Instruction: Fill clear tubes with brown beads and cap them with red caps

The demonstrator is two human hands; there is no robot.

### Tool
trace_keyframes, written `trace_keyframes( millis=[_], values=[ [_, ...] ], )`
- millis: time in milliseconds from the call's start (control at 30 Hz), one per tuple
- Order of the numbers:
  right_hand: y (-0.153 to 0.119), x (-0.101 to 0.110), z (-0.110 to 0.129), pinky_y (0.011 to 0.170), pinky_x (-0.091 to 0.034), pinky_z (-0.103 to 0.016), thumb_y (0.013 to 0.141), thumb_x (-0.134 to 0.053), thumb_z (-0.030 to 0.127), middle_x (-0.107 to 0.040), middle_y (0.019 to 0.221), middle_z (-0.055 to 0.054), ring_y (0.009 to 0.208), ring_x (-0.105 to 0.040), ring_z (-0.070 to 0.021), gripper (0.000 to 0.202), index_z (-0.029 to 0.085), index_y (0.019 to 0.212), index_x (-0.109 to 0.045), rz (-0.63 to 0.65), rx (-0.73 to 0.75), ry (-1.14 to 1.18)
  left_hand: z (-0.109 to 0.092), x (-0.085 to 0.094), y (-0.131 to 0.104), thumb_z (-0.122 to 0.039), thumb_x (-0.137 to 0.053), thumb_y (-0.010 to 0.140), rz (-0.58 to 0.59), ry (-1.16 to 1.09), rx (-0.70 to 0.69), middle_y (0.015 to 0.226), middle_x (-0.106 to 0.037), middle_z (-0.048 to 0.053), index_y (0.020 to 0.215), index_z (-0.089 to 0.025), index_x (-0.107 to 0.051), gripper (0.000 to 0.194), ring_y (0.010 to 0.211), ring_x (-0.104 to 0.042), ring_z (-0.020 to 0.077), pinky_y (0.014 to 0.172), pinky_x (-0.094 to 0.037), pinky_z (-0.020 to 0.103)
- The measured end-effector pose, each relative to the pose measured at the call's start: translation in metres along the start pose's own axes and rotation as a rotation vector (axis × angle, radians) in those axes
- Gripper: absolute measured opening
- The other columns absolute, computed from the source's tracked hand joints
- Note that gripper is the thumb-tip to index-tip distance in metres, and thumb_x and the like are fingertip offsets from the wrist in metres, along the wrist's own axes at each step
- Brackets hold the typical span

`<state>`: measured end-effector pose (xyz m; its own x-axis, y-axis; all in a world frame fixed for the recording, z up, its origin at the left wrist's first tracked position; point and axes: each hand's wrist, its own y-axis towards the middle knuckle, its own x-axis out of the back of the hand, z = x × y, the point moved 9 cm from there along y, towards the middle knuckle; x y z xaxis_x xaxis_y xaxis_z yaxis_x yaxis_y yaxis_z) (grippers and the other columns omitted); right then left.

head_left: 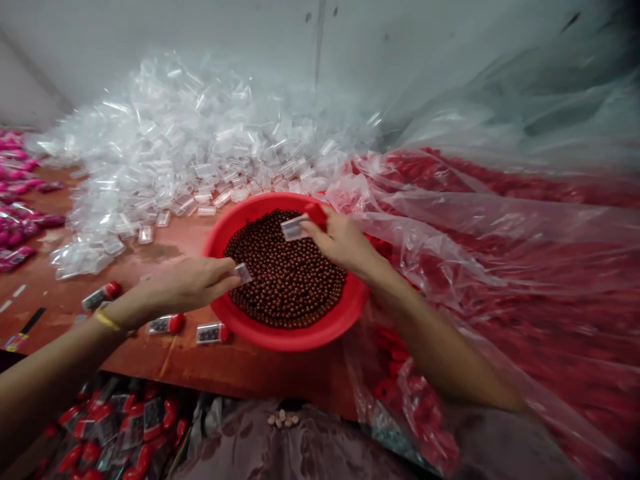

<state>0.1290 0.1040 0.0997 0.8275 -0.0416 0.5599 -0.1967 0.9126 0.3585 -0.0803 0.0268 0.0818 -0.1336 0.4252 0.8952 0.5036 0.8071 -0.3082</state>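
Head view: right grip (345, 241), clear oblong container (292, 229); glossy brown beads (285, 283).

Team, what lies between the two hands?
Head view: brown beads in the red basin, plus clear containers held in the left hand and right hand.

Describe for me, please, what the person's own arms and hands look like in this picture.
The left hand and right hand are both ungloved. A thin yellow band circles the left wrist. A dusky purple-brown sleeve, somewhat blurred, shows on the right arm; no sleeve is visible on the left arm.
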Motion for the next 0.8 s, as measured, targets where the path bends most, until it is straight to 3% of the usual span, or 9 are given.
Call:
trace_keyframes(
  millis=[67, 133, 267, 367, 433, 667, 800],
  values=[
    [0.015, -0.025, 0.007, 0.070, -0.049, -0.034, 0.080, -0.059, 0.037, -0.065, 0.072, -0.004, 0.071, -0.062, -0.0211, 0.026, 0.020, 0.099, -0.061, 0.051, -0.005, -0.014, -0.008, -0.008, 0.021, -0.033, -0.034, 0.092, -0.028, 0.212, -0.061, 0.073, -0.062, 0.006, 0.079, -0.014, -0.058, 0.033, 0.062, -0.054, 0.0129, 0.061, -0.039, 0.024],
    [0.022, -0.037, 0.008, 0.072, -0.048, -0.035, 0.079, -0.061, 0.036, -0.066, 0.076, -0.005, 0.076, -0.063, -0.0222, 0.029, 0.019, 0.102, -0.060, 0.035, -0.022, -0.028, -0.011, -0.020, 0.041, -0.023, -0.037, 0.089, 0.005, 0.365, -0.091, 0.075, -0.063, 0.009, 0.076, -0.013, -0.060, 0.028, 0.067, -0.056, 0.0149, 0.065, -0.041, 0.025],
    [0.004, -0.025, -0.006, 0.068, -0.049, -0.032, 0.082, -0.057, 0.041, -0.064, 0.077, -0.004, 0.072, -0.061, -0.0188, 0.030, 0.017, 0.100, -0.060, 0.005, -0.089, 0.052, 0.006, -0.046, 0.072, -0.021, -0.053, 0.077, 0.229, 0.411, -0.011, 0.070, -0.064, 0.007, 0.067, -0.014, -0.062, 0.016, 0.066, -0.057, 0.0153, 0.062, -0.041, 0.024],
    [-0.022, -0.014, -0.026, 0.050, -0.047, -0.026, 0.080, -0.055, 0.047, -0.051, 0.061, 0.003, 0.049, -0.049, -0.0110, 0.037, 0.016, 0.102, -0.059, 0.027, -0.221, 0.287, 0.015, -0.071, 0.091, -0.020, -0.056, 0.071, 0.424, 0.120, 0.078, 0.054, -0.058, 0.003, 0.056, -0.014, -0.058, 0.017, 0.053, -0.051, 0.0125, 0.057, -0.039, 0.023],
    [-0.037, -0.012, -0.037, 0.040, -0.042, -0.022, 0.077, -0.057, 0.050, -0.042, 0.055, 0.007, 0.042, -0.040, -0.0076, 0.041, 0.017, 0.101, -0.058, 0.016, -0.298, 0.476, 0.013, -0.085, 0.106, -0.018, -0.055, 0.071, 0.482, -0.086, 0.127, 0.046, -0.053, 0.000, 0.054, -0.014, -0.057, 0.018, 0.047, -0.048, 0.0115, 0.054, -0.038, 0.024],
    [-0.049, -0.019, -0.052, 0.032, -0.036, -0.016, 0.070, -0.066, 0.050, -0.032, 0.047, 0.012, 0.035, -0.027, -0.0033, 0.039, 0.018, 0.090, -0.057, -0.041, -0.427, 0.802, -0.017, -0.115, 0.154, -0.027, -0.052, 0.079, 0.355, -0.383, 0.133, 0.054, -0.052, -0.004, 0.068, -0.014, -0.053, 0.016, 0.049, -0.047, 0.0084, 0.052, -0.039, 0.021],
    [-0.048, -0.011, -0.053, 0.032, -0.037, -0.017, 0.071, -0.064, 0.044, -0.039, 0.049, 0.012, 0.033, -0.026, -0.0023, 0.034, 0.019, 0.092, -0.055, -0.096, -0.428, 0.890, -0.032, -0.115, 0.165, -0.025, -0.063, 0.073, 0.281, -0.896, 0.069, 0.063, -0.053, -0.004, 0.077, -0.014, -0.052, 0.016, 0.056, -0.050, 0.0070, 0.058, -0.041, 0.021]
  ],
)
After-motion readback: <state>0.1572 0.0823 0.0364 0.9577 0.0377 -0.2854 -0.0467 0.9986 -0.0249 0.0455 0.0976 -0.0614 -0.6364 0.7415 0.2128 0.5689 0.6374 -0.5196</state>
